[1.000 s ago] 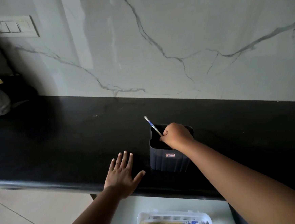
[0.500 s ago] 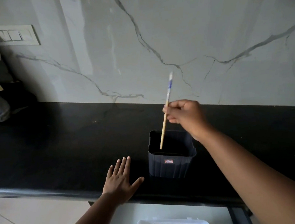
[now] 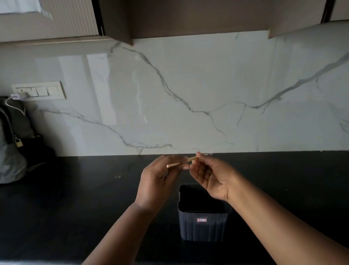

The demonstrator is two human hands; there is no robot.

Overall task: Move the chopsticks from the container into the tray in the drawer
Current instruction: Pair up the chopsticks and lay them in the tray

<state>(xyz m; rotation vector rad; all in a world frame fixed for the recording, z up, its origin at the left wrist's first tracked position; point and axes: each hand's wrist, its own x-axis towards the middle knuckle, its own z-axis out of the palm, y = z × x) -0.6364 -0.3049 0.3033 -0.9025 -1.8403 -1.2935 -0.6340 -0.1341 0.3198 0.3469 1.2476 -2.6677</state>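
Marble backsplash [image 3: 207, 83] fills most of the view, wall cabinets [image 3: 197, 7] above. Black table [image 3: 71, 213] runs full width. Grey backpack [image 3: 1, 141] at far left, against the wall, cable going up to the switch plate [image 3: 39, 91].

Dark ribbed container [image 3: 201, 220] sits near the table's front edge, centre-right. What shows of its inside is dark; can't tell if any chopsticks remain. Drawer and tray are out of frame.

Both hands are raised close together above and just behind the container. Left hand [image 3: 158, 179] and right hand [image 3: 212, 177] each pinch the one chopstick [image 3: 181, 162] between them, held roughly horizontal, bare tip poking left past the left fingers. The right end is hidden behind the right fingertips.

Handling, my read: light, stiff, thin wooden stick. Smooth, so it can roll or slip out of a loose pinch. Grip near mid-length with thumb and two fingers, keep it level, lay it lengthwise in the tray rather than dropping it.
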